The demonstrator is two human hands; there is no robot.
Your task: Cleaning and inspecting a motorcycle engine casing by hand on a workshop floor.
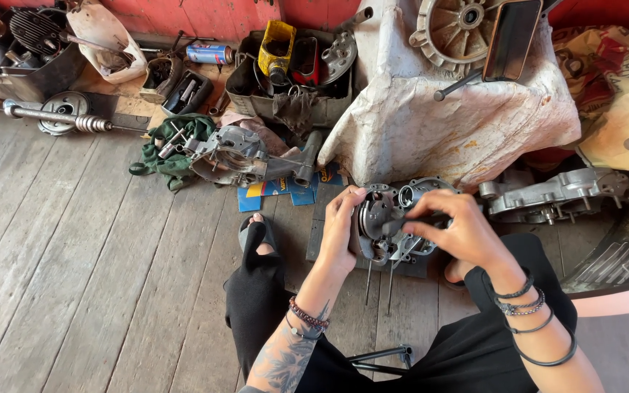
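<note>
Head view looks down on a grey engine crankcase half standing on a dark mat on the plank floor, between the person's knees. Left hand is wrapped around the crankcase's left rim, steadying it. Right hand is closed on a dark tool handle whose tip lies against the casing's face; what kind of tool it is cannot be told. To work well here, I would judge that the left hand should brace the casing firmly so it does not rock on its long studs, while the right keeps the tool square to the surface. Another crankcase lies up and left of the held one, by a green rag; a third casing sits to its right.
</note>
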